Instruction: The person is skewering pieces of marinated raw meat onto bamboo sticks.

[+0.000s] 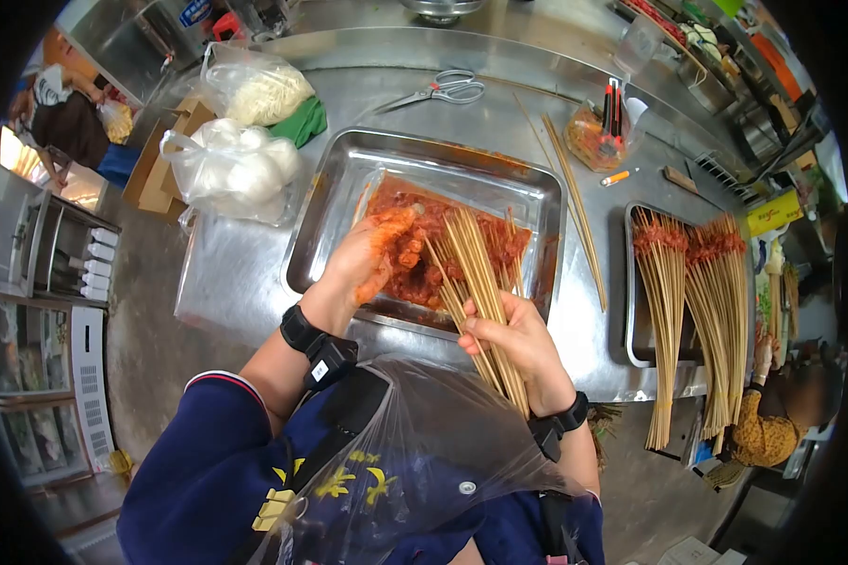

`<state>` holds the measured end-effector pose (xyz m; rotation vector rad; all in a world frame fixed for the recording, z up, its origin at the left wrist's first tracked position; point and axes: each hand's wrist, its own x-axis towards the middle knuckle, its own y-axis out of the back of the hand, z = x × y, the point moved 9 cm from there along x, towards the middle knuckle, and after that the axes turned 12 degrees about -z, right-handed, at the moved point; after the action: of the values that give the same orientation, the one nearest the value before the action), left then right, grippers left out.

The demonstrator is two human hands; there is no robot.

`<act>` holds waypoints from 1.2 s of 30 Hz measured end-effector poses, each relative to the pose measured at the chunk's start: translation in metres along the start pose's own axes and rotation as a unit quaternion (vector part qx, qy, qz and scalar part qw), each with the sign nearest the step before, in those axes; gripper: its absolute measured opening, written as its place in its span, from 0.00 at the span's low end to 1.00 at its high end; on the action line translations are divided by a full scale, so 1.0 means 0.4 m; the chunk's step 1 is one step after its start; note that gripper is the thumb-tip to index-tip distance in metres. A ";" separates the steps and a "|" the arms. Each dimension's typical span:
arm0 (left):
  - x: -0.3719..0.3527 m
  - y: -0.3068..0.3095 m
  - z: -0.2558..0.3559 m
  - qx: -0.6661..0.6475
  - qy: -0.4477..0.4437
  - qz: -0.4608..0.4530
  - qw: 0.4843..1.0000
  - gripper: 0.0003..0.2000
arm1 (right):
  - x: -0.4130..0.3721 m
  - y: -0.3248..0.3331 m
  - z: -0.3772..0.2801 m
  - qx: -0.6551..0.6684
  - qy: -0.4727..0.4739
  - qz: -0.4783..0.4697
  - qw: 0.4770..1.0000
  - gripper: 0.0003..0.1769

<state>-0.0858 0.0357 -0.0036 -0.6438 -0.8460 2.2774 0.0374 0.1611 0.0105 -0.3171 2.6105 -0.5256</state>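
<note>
A metal tray [335, 155] holds red marinated meat [424, 226] in the middle of the steel table. My left hand [372, 256], its fingers smeared with red sauce, is over the left part of the meat with fingers curled at a piece; the fingertips are partly hidden in the sauce. A bundle of wooden skewers [485, 273] is gripped in my right hand [513, 334] at the tray's front edge. The skewers' upper ends reach over the meat. Further right, a second tray [634, 325] bears two bunches of skewers [664, 311] with meat at their far ends.
Scissors [452, 87] lie behind the tray. Plastic bags with white items [245, 174] stand at the back left. Loose skewers [579, 212], an orange marker [621, 176] and a container [589, 132] lie right. People are at the far left and the right edge.
</note>
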 end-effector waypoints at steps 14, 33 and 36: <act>-0.008 -0.010 -0.016 -0.008 -0.006 0.028 1.000 0.10 | 0.011 0.003 0.005 0.014 0.002 0.002 1.000 0.09; -0.029 -0.029 -0.069 0.148 0.037 -0.018 0.988 0.11 | 0.012 0.005 -0.014 0.005 0.072 0.012 0.997 0.11; -0.026 -0.031 -0.075 0.158 0.065 -0.013 0.985 0.07 | -0.003 0.009 -0.043 -0.044 0.139 0.011 0.989 0.11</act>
<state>-0.0553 0.0478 -0.0130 -0.6224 -0.4161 2.2514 0.0296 0.1702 0.0237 -0.2592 2.9087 -0.4780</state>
